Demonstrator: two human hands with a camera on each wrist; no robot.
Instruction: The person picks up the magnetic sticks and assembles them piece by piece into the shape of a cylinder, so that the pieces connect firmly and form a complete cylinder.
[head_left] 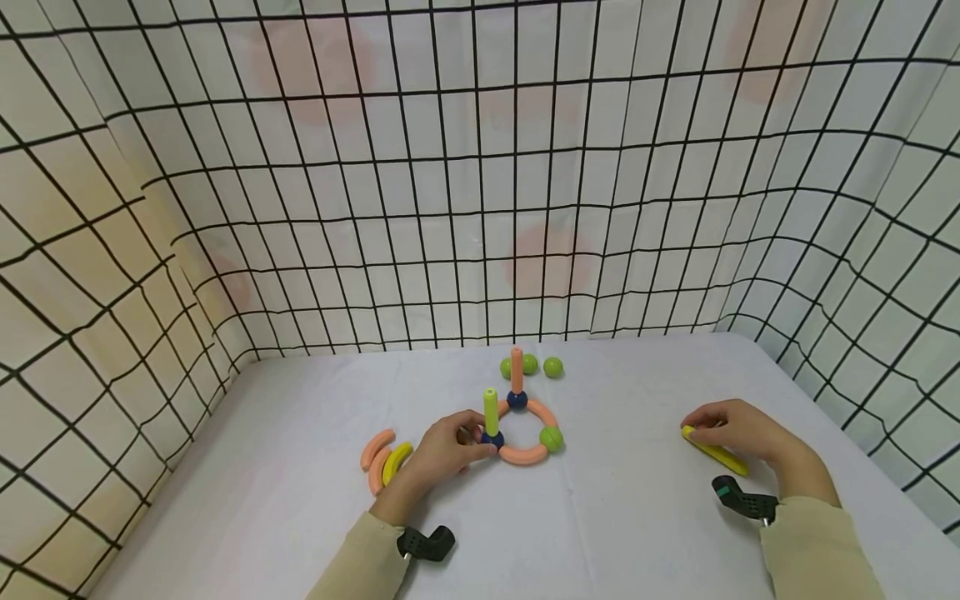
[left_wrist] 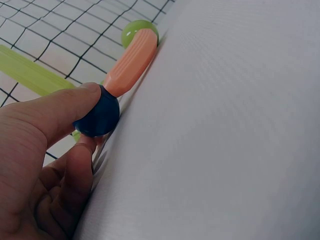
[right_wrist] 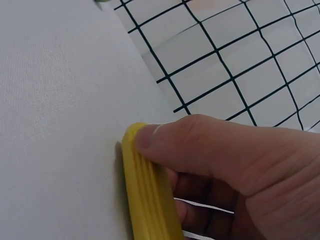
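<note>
My left hand (head_left: 444, 450) pinches a dark blue ball (left_wrist: 104, 116) between thumb and fingers. This ball is a joint at the left of a ring of curved orange sticks (head_left: 523, 456). A light green stick (head_left: 491, 412) stands upright in it. At the back of the ring, another dark blue ball (head_left: 517, 401) carries an upright orange stick (head_left: 517, 371). A green ball (head_left: 551, 439) joins the ring on the right. Far to the right, my right hand (head_left: 742, 429) holds a yellow stick (right_wrist: 145, 190) by one end, low over or on the table; contact is unclear.
Left of my left hand lie two curved orange sticks (head_left: 377, 448) and a curved yellow stick (head_left: 396, 464). Several loose green balls (head_left: 552, 367) sit behind the ring. Black wire mesh (head_left: 480, 179) encloses the back and sides of the white table (head_left: 637, 517).
</note>
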